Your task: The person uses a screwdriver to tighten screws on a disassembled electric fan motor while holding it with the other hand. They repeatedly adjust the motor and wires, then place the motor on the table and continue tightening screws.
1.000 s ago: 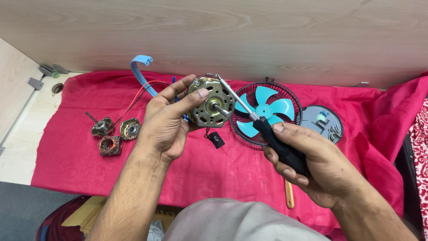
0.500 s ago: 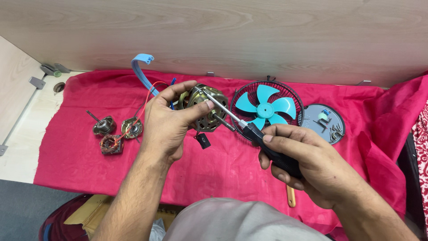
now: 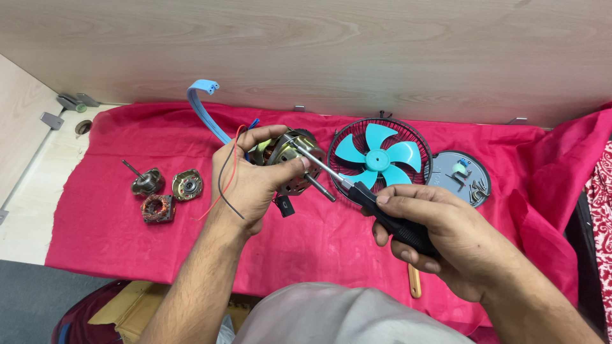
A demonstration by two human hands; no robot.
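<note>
One head-worn view looks steeply down, close over the red cloth (image 3: 115,236).

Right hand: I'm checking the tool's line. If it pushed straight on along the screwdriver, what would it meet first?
Probably the fan motor in the left hand; the right hand aims the screwdriver there, its tip apparently touching.

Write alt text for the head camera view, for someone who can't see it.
A person's left hand holds a fan motor while the right hand puts a screwdriver to it, above a red cloth with a teal fan blade and motor parts.
</note>
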